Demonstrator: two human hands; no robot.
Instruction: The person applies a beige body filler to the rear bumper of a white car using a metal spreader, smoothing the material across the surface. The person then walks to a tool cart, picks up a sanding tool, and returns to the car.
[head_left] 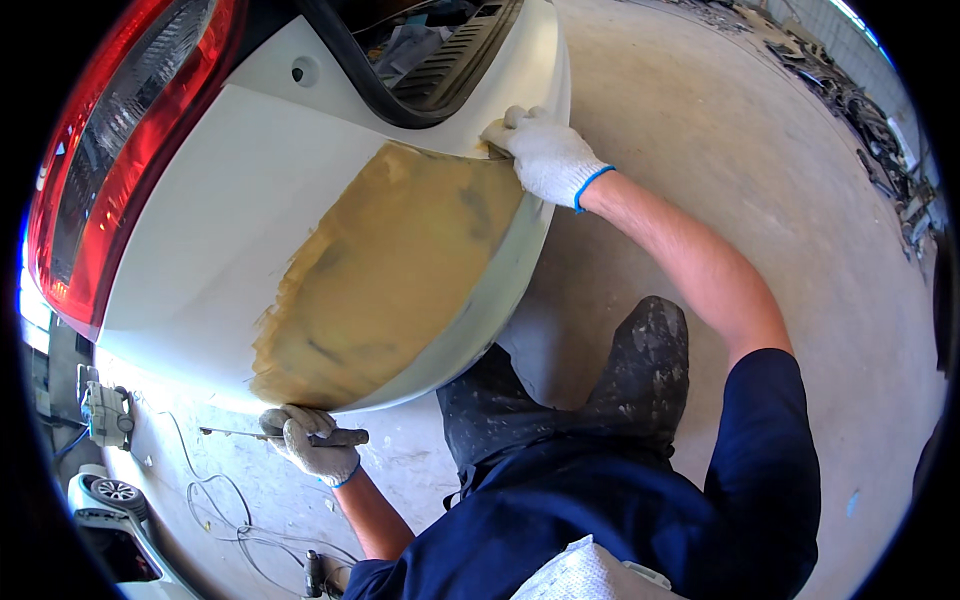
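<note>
A broad patch of yellow-tan body filler (390,270) covers part of the white car panel (270,175), with darker smudges and a ragged left edge. My right hand (548,160), in a white knit glove with a blue cuff, is closed at the patch's upper right corner. Its fingertips press on the panel there; a small brownish edge shows beneath them, too hidden to name. Below the panel's lower edge, my gloved left hand (312,445) grips a putty knife (345,437), seen nearly edge-on. Its dark handle points right and its thin blade points left.
A red tail light (130,150) stands at the left, and a black-edged opening (420,60) lies above the filler. Hoses or cables (235,520) trail over the concrete floor (740,150). Another car (130,540) is at lower left; dark parts (850,120) line the far right wall.
</note>
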